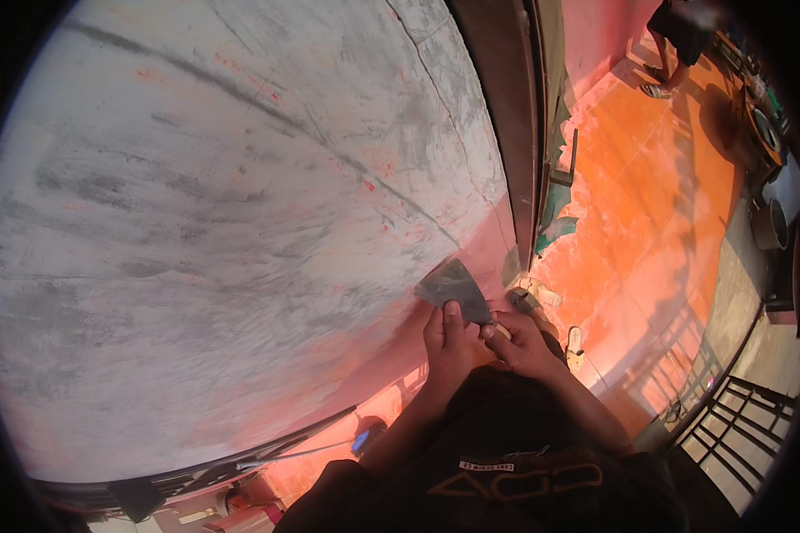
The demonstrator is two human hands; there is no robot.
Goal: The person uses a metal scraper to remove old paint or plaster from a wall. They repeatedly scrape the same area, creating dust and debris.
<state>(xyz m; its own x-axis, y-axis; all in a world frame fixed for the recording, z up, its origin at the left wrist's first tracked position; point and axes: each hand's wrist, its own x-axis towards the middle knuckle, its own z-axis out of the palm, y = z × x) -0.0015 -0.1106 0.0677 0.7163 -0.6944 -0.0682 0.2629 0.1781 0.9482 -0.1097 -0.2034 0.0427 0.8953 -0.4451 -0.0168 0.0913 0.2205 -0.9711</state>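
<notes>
My left hand holds a dark, flat, flared blade, with the thumb on its face near the lower edge. Close beside it on the right, my right hand grips the narrow end, where a small pale part shows, perhaps a handle. The blade looks like a wide scraper or putty knife. It lies in front of the lower part of a wall with grey-white patches, scuffs and a long crack, pink along its lower edge. Whether the blade touches the wall, I cannot tell.
A dark door frame borders the wall. Sandals lie on the orange tiled floor. Another person bends at the upper right, near metal pots. A black metal grille stands at the lower right, and a blue object at the lower left.
</notes>
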